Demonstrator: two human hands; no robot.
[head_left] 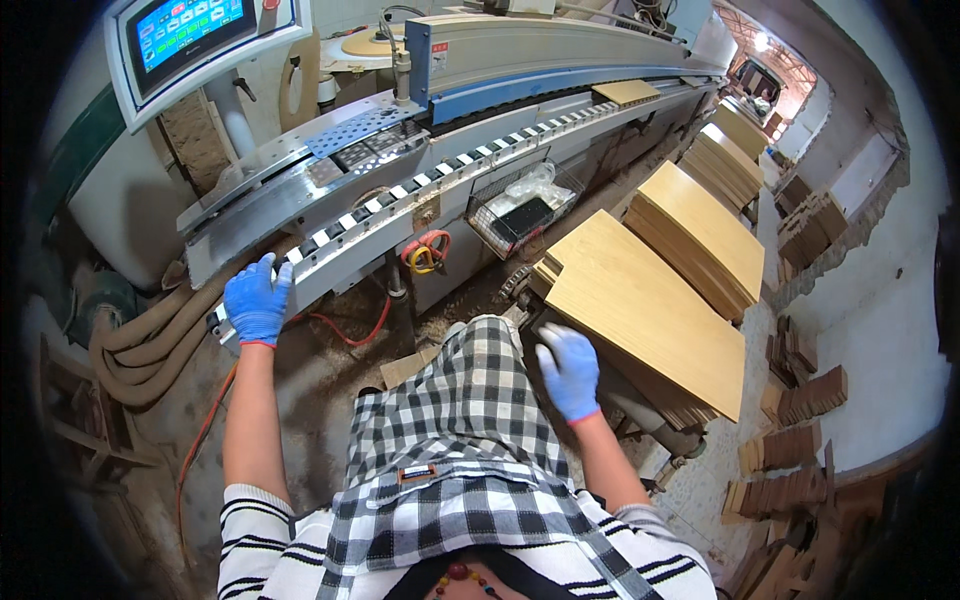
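Observation:
My left hand (258, 302), in a blue knit glove with a red cuff, rests on the near end of a long roller rail (375, 207). Its fingers are stretched out over the rail and no loose piece shows under them. My right hand (570, 370), gloved in the same way, hangs beside the nearest stack of wood panels; its fingers are loosely apart with nothing in them. The top panel (650, 315) of that stack is light yellow and lies at an angle over the boards below. I cannot tell whether the right hand touches the stack.
Behind the rail runs a long edge-banding machine (560, 55) with a screen (185, 35) at upper left. A panel (627, 92) lies at its far part. A wire basket (525, 215) hangs from the rail. More panel stacks (705, 225) stand to the right; hoses (140, 350) coil at left.

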